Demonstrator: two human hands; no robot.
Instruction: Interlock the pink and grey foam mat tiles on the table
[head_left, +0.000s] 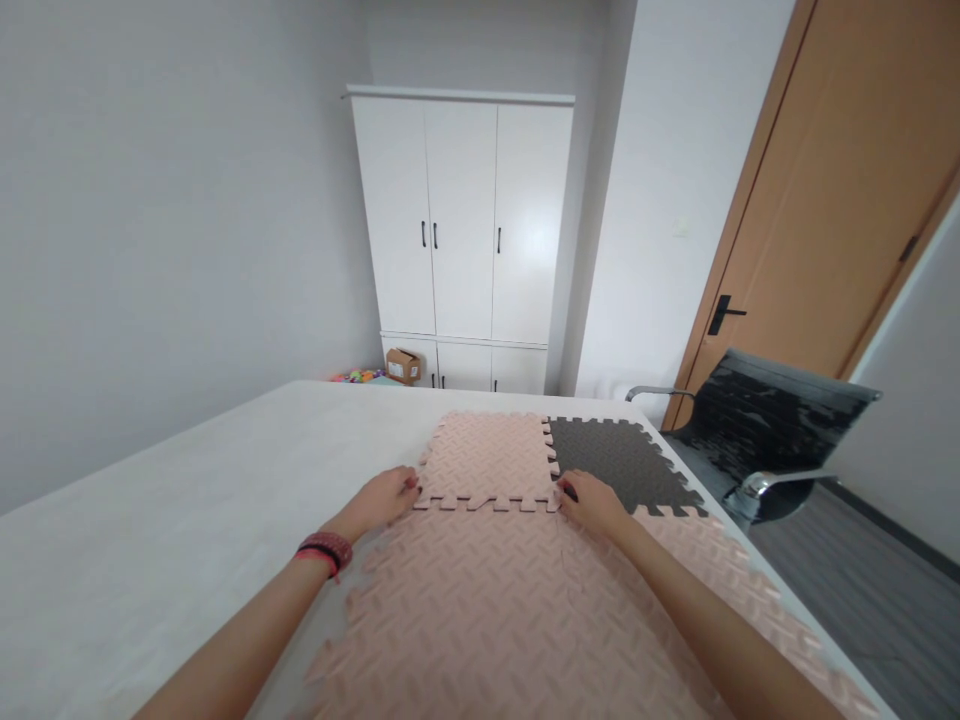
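A pink foam mat tile with toothed edges lies on the white table, its near edge against a larger pink foam section. Thin dark gaps show along that seam. My left hand, wearing red bands at the wrist, has its fingers curled on the tile's near left corner. At the near right corner, my right hand pinches the tile's edge. To the right of the tile sits a dark grey foam tile, with a gap along part of their shared edge. My right forearm covers part of the pink foam.
The white table extends to the left. A black chair stands by its right edge, near a wooden door. Beyond the far edge are a white cabinet, a cardboard box and colourful items.
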